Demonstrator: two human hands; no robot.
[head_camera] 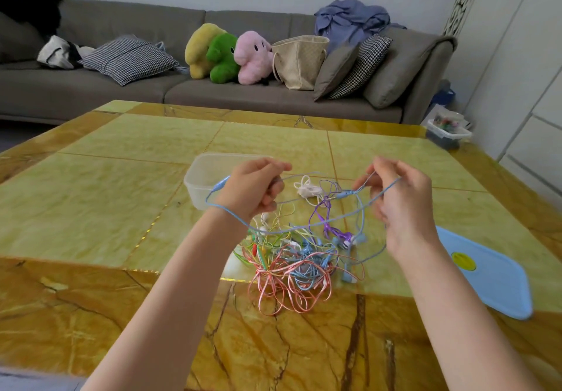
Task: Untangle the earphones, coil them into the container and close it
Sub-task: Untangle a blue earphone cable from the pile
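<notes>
Now both hands' fingers pinch the blue earphone cord, strung between them.

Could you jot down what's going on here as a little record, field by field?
Activity: a person stretches a light blue earphone cord between both hands above the table
Left hand: grips one end of the cord
Right hand: pinches the other end
Tangle: pink, blue, purple, green and white cords heaped on the table
Container: clear, open, behind the left hand
Lid: pale blue, lying flat to the right
Progress: nothing visibly coiled in the container yet
</notes>
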